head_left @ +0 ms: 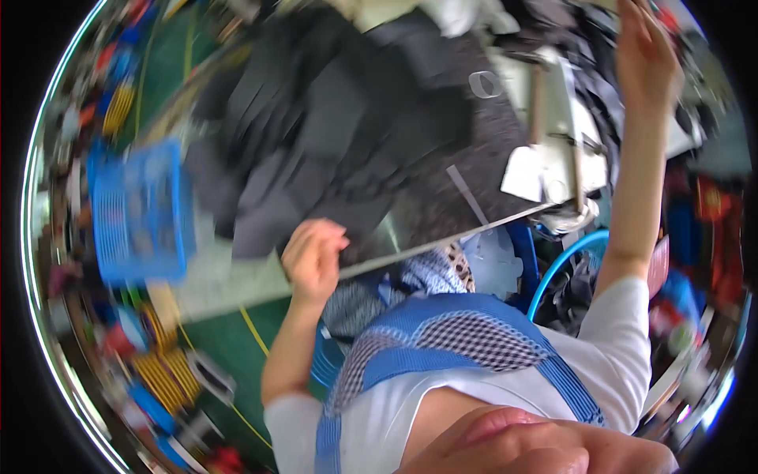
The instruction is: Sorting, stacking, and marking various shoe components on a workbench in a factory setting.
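From where I sit, the biggest thing in my view is the surface (426, 209), dark and mottled with a pale front edge, running from the left of the frame to the right of centre. The pile of dark cloth (332, 110) covers most of it, black and grey pieces overlapping loosely from the upper middle down to the left of centre. Next in size is the person's blue apron (450, 316) with a checked panel, at bottom centre over a white short-sleeved top. A blue plastic basket (142, 209) stands at the left of the frame, and what looks like a white sewing machine (557, 118) sits upper right. Below that I see the curved blue rim (539, 291) of a tub with dark cloth inside.

My right grip (650, 67) is raised in the upper right corner, fingers reaching toward the edge of the frame; it's blurred, and I can't tell whether it holds anything. My left grip (312, 257), left of centre, is narrow with fingers curled, right at the lower edge of the cloth pile; I can't tell whether it pinches a piece. Smallest are a pale strip (467, 194) near the front edge and a whitish ring (484, 84) beside the pile.
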`<act>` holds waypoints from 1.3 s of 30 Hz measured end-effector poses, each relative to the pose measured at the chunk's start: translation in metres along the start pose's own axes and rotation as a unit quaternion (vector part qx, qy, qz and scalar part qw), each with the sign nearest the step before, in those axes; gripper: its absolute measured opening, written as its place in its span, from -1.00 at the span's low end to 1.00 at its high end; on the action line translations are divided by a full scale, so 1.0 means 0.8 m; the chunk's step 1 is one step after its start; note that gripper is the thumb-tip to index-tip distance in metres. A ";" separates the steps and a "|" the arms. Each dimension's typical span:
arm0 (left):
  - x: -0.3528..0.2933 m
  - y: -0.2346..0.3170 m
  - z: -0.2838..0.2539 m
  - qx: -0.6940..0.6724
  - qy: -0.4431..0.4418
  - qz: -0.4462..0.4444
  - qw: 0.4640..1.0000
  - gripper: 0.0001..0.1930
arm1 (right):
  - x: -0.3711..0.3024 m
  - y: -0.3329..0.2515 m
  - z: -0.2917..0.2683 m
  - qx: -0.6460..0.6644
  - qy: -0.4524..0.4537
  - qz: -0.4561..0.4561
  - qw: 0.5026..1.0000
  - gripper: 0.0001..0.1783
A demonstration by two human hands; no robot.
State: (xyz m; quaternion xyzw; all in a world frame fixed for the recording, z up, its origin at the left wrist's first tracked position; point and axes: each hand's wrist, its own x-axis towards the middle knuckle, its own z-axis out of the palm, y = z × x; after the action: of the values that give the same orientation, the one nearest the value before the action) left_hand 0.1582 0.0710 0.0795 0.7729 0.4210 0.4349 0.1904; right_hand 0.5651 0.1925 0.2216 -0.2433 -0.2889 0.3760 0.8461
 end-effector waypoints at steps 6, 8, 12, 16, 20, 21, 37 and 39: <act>-0.161 0.000 -0.029 0.018 0.091 -0.140 0.986 -0.71 | -0.247 0.158 0.096 0.080 -0.304 0.276 0.908 -0.44; -0.237 0.012 -0.024 0.043 0.171 -0.247 0.953 -0.69 | -0.305 0.195 0.105 0.065 -0.340 0.400 0.849 -0.41; -0.413 0.043 0.011 0.111 0.332 -0.524 0.776 -0.67 | -0.326 0.246 0.094 0.105 -0.394 0.587 0.700 -0.33; -0.561 0.136 0.137 0.141 0.459 -0.717 0.505 -0.60 | -0.293 0.273 0.089 0.029 -0.513 0.679 0.524 -0.22; -0.603 0.220 0.315 -0.018 0.650 -0.729 0.214 -0.54 | -0.334 0.302 0.160 -0.083 -0.687 0.576 0.434 -0.47; -0.594 0.229 0.346 -0.046 0.691 -0.708 0.138 -0.51 | -0.356 0.310 0.182 -0.123 -0.746 0.508 0.412 -0.53; -0.504 0.187 0.507 -0.012 0.901 -0.428 -0.071 -0.69 | -0.552 0.500 0.218 -0.024 -0.932 -0.350 0.087 -0.75; -0.523 0.176 0.521 0.032 0.873 -0.475 -0.108 -0.66 | -0.547 0.532 0.226 0.006 -0.911 -0.407 0.063 -0.75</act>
State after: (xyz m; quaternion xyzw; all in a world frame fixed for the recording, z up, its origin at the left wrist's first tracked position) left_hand 0.4614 -0.3217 -0.2705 0.6568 -0.5017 -0.5239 0.2059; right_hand -0.0081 0.1429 -0.0508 0.4498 -0.8860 -0.0973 -0.0557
